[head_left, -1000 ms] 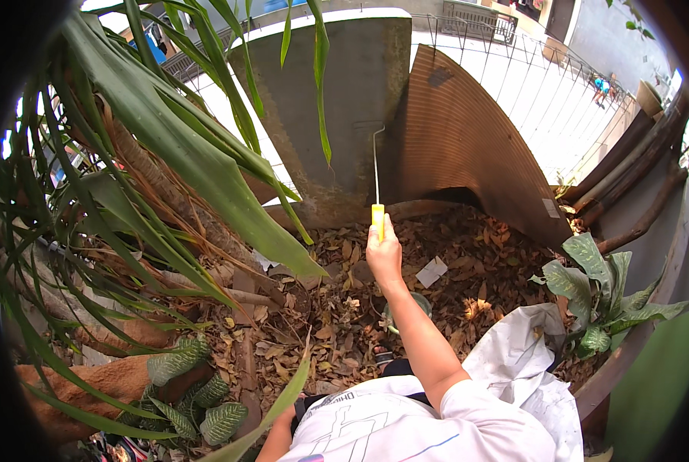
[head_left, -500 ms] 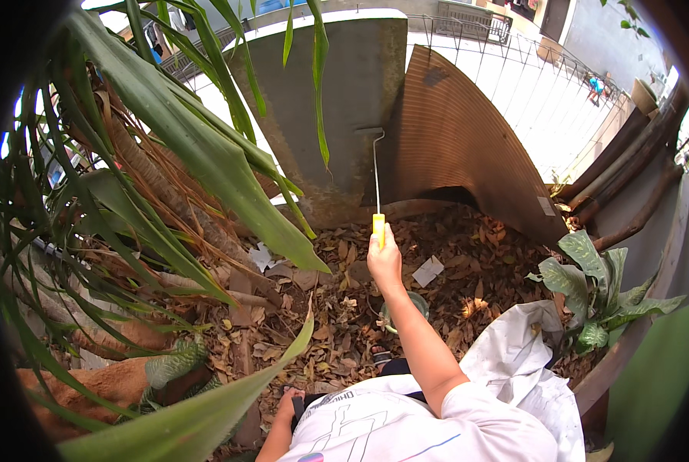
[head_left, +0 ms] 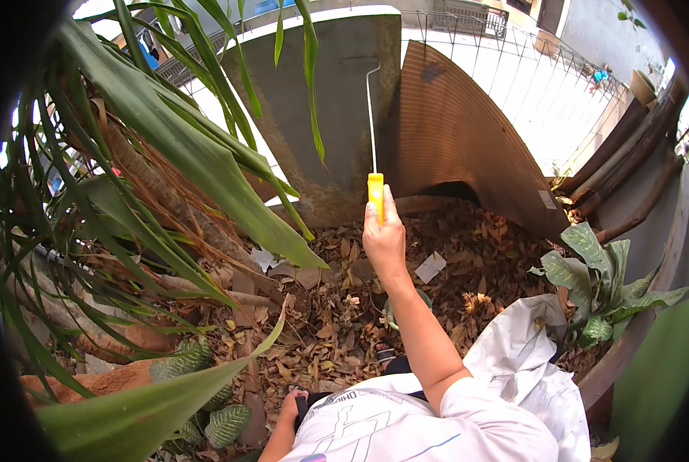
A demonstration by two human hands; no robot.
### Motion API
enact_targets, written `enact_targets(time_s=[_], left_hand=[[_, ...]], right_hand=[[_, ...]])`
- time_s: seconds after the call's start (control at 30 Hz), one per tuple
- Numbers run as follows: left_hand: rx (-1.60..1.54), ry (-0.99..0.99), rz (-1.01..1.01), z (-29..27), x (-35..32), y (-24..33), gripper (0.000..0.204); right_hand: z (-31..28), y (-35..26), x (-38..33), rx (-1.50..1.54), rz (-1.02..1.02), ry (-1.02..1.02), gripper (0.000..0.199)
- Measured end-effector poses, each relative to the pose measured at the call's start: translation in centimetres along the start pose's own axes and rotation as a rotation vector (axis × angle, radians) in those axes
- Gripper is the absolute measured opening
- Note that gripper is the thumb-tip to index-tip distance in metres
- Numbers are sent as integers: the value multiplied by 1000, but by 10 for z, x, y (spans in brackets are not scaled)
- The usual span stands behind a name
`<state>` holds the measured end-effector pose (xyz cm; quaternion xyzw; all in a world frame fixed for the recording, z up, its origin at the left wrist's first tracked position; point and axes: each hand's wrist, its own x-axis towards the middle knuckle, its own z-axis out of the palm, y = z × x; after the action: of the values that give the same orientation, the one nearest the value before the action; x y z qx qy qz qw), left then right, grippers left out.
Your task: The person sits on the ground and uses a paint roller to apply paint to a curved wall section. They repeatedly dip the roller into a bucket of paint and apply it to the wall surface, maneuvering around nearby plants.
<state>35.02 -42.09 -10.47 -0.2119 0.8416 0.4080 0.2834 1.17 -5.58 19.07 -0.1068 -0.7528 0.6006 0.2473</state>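
Observation:
In my right hand [head_left: 384, 235] is a paint roller [head_left: 375, 189], held by its yellow handle with my arm stretched forward. Its thin bent metal rod points up to the roller head, which lies against the upper part of a grey wall panel [head_left: 329, 100]. The head is grey too and hard to make out against the panel. My left hand [head_left: 291, 402] hangs low beside my white shirt, small in the picture and next to something dark; its fingers cannot be made out clearly.
A curved brown corrugated sheet [head_left: 460, 131] leans right of the panel. Long green leaves [head_left: 175, 131] hang in from the left. Dry leaves [head_left: 337, 308] cover the ground, with a pale scrap [head_left: 431, 267] among them. White sheeting [head_left: 518, 339] and a leafy plant [head_left: 598, 277] stand at right.
My right hand has moved upward, and the roller head has climbed from the middle of the panel to near its top. My left hand stays low.

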Motion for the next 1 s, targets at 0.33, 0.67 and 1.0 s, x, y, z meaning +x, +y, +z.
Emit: enact_targets(time_s=[0.33,0.67,1.0], left_hand=[[-13,-66,-96,-1,0,14,40],[-138,-29,-108,0,1,21,36],[-384,23,6,13,23,-27,37]], right_hand=[[-1,9,26,-9,-135,31,54],[9,106,-17,-132,86,-56,56],[-26,80,-4,-108,-79,69,52]])
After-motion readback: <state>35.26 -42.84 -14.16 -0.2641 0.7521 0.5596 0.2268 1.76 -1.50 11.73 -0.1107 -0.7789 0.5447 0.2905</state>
